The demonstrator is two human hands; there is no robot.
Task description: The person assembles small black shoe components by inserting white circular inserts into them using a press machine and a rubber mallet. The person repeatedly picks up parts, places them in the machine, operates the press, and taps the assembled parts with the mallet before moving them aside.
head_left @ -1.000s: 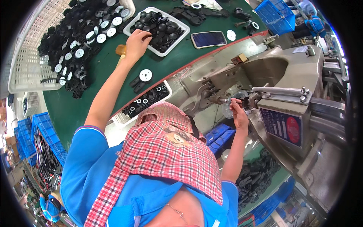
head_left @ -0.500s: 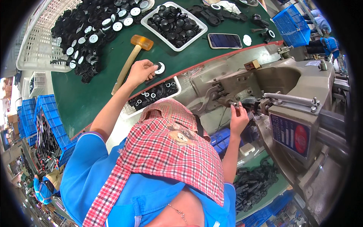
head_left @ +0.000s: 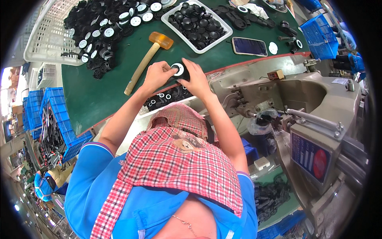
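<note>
Over the green table, a small black wheel (head_left: 182, 72) with a white face is between my two hands. My left hand (head_left: 159, 75) pinches it from the left, thumb against the white face. Around its right side curve the fingers and thumb of my right hand (head_left: 197, 81); their exact contact is partly hidden. Left of my left hand lies a mallet (head_left: 144, 65) with an amber head and wooden handle. Below the hands, a white tray (head_left: 153, 108) of black and white small parts is partly covered by my forearms.
A metal machine (head_left: 314, 85) stands at the right. Behind the hands are a white tray (head_left: 229, 31) of black caps and a phone (head_left: 249, 46). Black parts with white discs (head_left: 108, 32) heap at the far left. A red edge (head_left: 274, 58) borders the green table (head_left: 85, 99).
My right hand has left the machine and come over to the wheel in my left hand. The whole view has shifted slightly, with the table things further right.
</note>
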